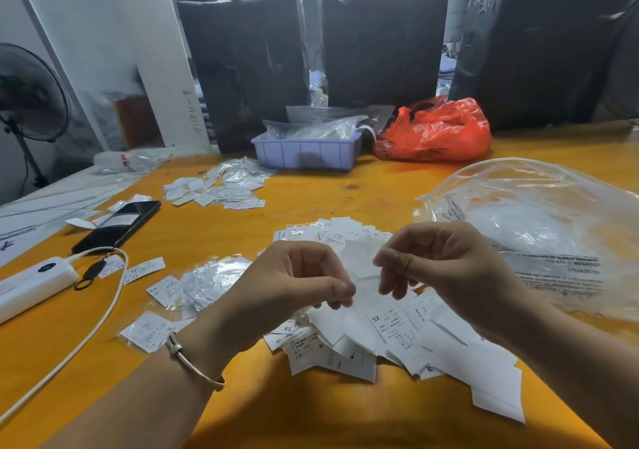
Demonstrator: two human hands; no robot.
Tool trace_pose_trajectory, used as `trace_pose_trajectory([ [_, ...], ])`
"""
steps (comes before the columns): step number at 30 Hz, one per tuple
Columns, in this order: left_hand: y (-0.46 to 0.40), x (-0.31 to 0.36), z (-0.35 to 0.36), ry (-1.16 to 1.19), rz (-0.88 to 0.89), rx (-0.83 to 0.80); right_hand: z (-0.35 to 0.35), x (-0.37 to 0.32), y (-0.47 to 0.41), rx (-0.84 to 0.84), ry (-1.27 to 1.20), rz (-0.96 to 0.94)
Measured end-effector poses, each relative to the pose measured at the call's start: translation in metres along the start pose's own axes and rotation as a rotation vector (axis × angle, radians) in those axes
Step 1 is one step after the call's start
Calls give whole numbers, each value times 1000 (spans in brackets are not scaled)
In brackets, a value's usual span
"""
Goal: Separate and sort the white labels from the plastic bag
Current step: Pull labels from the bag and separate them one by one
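Observation:
A heap of loose white labels lies on the orange table in front of me. Above the heap, my left hand and my right hand each pinch one edge of a small clear plastic bag with white labels inside, holding it between them. Its outline is blurred against the heap. Small clear packets of labels lie left of my left hand. A second group of labels and packets sits farther back on the table.
A large clear plastic bag lies at the right. A purple tray with packets and a red bag stand at the back. A black phone, white power bank and cable lie at the left.

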State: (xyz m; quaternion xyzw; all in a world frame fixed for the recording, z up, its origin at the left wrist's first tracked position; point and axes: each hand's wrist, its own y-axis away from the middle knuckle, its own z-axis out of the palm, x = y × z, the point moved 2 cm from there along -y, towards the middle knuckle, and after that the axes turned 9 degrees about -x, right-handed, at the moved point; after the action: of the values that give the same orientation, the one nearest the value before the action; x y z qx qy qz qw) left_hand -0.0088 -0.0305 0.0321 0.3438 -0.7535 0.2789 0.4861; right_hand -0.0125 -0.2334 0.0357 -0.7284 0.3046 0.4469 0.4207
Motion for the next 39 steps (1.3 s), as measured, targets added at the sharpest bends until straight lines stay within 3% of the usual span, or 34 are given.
trace_pose_trajectory([
  [7,-1,3,1,-30,90,70,5,-2,2,-46,129,-18],
  [14,1,4,0,18,95,63,0,-5,1,25,-90,-45],
  [18,1,5,0,21,91,64,0,-3,1,39,-65,-34],
  [30,2,3,-2,22,89,91,-9,-4,2,268,-14,-155],
  [36,1,2,-2,23,91,93,-7,-13,3,171,504,-198],
  [39,1,1,-1,17,81,96,-1,-11,3,158,634,-234],
])
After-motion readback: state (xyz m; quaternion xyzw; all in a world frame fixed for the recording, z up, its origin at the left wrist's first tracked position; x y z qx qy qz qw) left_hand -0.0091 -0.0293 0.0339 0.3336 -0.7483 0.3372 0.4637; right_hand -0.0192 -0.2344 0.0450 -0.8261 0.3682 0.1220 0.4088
